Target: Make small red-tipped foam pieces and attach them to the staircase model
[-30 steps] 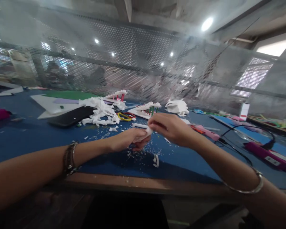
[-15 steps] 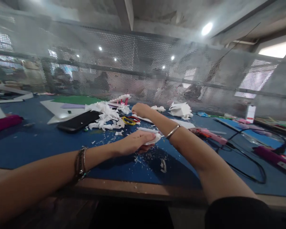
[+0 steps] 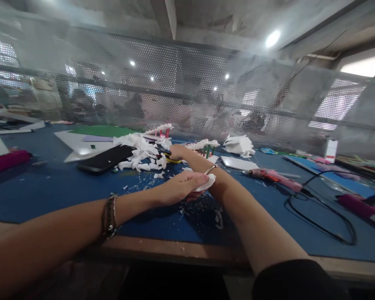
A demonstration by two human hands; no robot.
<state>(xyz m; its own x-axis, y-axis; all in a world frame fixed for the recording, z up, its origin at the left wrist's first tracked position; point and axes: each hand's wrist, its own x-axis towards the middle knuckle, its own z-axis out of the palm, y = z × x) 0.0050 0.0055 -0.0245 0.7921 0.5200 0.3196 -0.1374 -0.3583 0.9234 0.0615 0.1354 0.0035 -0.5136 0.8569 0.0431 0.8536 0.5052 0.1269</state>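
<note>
My left hand [image 3: 183, 186] is closed around a small white piece [image 3: 208, 182], pinched between thumb and fingers; I cannot make out its material. My right hand [image 3: 176, 152] reaches across to the scissors [image 3: 171, 160], which have yellow and red handles. Its fingers curl over the handles and are partly hidden. Beside the scissors lies a heap of torn white scraps [image 3: 139, 152]. Just behind my right wrist stands a small white model on green legs [image 3: 210, 150]. White crumbs [image 3: 200, 208] litter the blue tabletop under my left hand.
A black phone [image 3: 106, 159] lies left of the scraps, near white sheets and a green sheet [image 3: 100, 130]. On the right are a pink corded tool resembling a glue gun [image 3: 276, 178], its looping black cable [image 3: 323, 208] and a purple power strip [image 3: 362, 211]. A mesh screen [image 3: 187, 91] stands behind.
My right hand has moved slightly left and down onto the scissors. The model on green legs and a flat white piece, earlier mostly behind my right arm, now show. My left hand keeps the white piece.
</note>
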